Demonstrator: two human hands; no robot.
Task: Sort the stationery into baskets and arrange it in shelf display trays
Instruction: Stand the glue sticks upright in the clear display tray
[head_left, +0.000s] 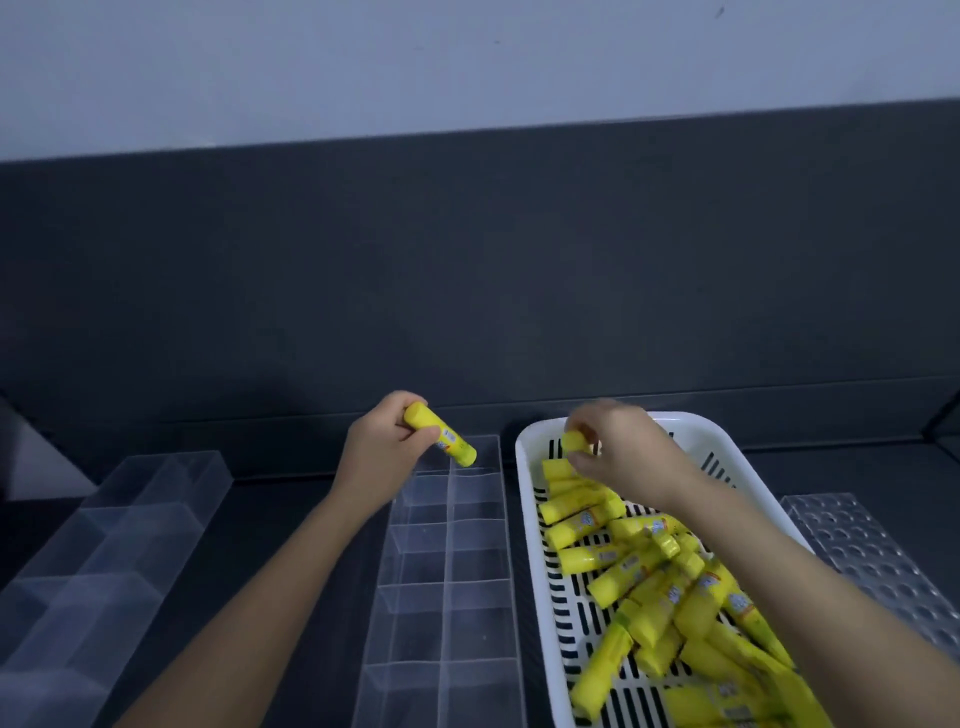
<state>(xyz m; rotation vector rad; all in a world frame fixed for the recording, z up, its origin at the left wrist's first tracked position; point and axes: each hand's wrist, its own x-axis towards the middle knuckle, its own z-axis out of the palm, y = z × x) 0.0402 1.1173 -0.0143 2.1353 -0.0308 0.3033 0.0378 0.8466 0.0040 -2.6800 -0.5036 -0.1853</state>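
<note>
Left hand (387, 448) is holding a glue stick (441, 436) over the tray's (445, 597) far end, around 6 o'clock, with the grip clamped round it and the tip pointing toward 4. Right hand (621, 454) is pinching a second stick (574, 441) above the basket (525, 519) at 5 o'clock, where the pile (644, 577) is lying inside.

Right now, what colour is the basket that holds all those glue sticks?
White, with slotted walls and floor; the basket shows in the head view, the only one.
</note>
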